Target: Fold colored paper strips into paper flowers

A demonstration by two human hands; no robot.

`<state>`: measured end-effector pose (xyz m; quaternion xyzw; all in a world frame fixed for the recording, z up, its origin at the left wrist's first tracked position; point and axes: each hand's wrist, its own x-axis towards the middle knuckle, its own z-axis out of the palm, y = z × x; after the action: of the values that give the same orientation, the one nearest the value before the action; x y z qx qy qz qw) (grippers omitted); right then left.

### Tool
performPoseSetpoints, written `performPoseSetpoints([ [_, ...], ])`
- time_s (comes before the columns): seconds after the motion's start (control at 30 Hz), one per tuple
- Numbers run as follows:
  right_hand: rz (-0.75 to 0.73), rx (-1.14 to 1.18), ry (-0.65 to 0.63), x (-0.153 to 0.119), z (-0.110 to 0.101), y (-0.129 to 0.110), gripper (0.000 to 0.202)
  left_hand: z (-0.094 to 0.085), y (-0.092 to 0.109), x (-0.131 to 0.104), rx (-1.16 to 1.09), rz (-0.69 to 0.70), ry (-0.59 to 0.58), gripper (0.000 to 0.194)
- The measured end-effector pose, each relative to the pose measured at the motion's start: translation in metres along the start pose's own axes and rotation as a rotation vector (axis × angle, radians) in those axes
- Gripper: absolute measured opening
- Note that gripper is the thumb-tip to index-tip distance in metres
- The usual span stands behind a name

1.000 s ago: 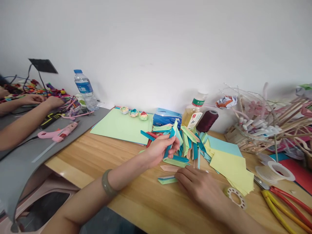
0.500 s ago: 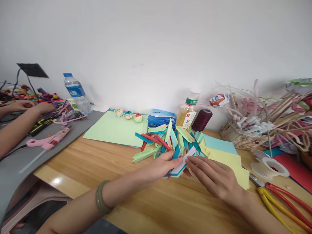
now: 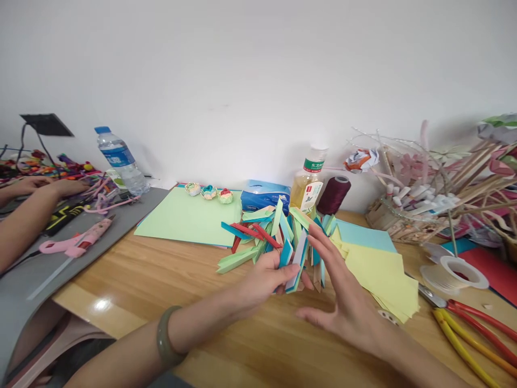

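Pinched between the thumb and fingers of my left hand (image 3: pixel 260 283) is folded paper (image 3: pixel 298 260) in white, blue and pale green, its upper ends fanned apart. My right hand (image 3: pixel 350 304) is just to the right of it, thumb and fingers spread and nothing in them. Right behind both hands lies a loose pile of folded paper strips (image 3: pixel 278 222) in green, blue, red and peach. Yellow paper sheets (image 3: pixel 377 269) lie beyond my right hand, over a light blue sheet (image 3: pixel 365 236).
Three paper flowers (image 3: pixel 209 192) rest on green sheets (image 3: pixel 177 221). Behind the pile stand a tissue pack (image 3: pixel 264 196), a glue bottle (image 3: pixel 310 183) and a thread spool (image 3: pixel 334 195). Scissors (image 3: pixel 464 318) and a ribbon reel (image 3: pixel 454 275) are right; a glue gun (image 3: pixel 81 242) and another person's hands (image 3: pixel 60 188) left.
My right hand has let go of the folded paper and opened out to the right. The paper in my left hand now stands more upright. The view has shifted slightly.
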<state>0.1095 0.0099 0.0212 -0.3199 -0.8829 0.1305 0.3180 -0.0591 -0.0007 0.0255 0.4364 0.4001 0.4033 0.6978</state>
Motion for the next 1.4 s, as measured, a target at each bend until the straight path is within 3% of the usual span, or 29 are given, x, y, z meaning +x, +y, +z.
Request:
performPoseSetpoints([
  [0.2, 0.005, 0.003, 0.012, -0.005, 0.012, 0.006, 0.085, 0.003, 0.003, -0.003, -0.036, -0.005, -0.050, 0.034],
  [0.43, -0.030, -0.095, 0.020, 0.000, 0.010, 0.004, 0.087, 0.004, 0.001, -0.004, 0.078, -0.001, -0.082, 0.033],
  [0.53, 0.060, 0.078, 0.019, 0.000, 0.006, 0.000, 0.082, 0.003, -0.001, -0.004, 0.091, 0.015, -0.071, 0.032],
  [0.67, 0.402, 0.489, 0.105, 0.003, -0.001, -0.004, 0.058, 0.002, 0.002, -0.007, 0.257, 0.086, -0.088, 0.034],
  [0.73, 0.505, 0.639, 0.057, 0.006, -0.003, -0.007, 0.048, 0.003, 0.005, -0.009, 0.350, 0.113, -0.120, 0.037],
  [0.8, 0.539, 0.736, 0.004, 0.009, -0.005, -0.011, 0.042, 0.005, 0.008, -0.011, 0.382, 0.117, -0.147, 0.039],
  [1.0, 0.560, 0.904, 0.026, 0.011, -0.006, -0.018, 0.033, 0.007, 0.006, -0.012, 0.380, 0.114, -0.148, 0.038],
  [1.1, 0.514, 0.797, 0.068, 0.008, -0.005, -0.014, 0.038, 0.004, -0.001, -0.010, 0.301, 0.075, -0.122, 0.037],
  [1.2, 0.323, 0.423, 0.187, 0.004, -0.004, -0.009, 0.059, 0.003, -0.006, -0.007, 0.159, 0.021, -0.057, 0.034],
  [1.3, 0.082, 0.095, 0.134, 0.002, -0.006, -0.007, 0.075, 0.004, -0.004, -0.006, 0.031, -0.025, -0.007, 0.037],
  [1.4, -0.009, -0.074, 0.052, 0.000, -0.005, -0.007, 0.075, 0.006, 0.001, -0.006, -0.044, -0.058, 0.044, 0.039],
])
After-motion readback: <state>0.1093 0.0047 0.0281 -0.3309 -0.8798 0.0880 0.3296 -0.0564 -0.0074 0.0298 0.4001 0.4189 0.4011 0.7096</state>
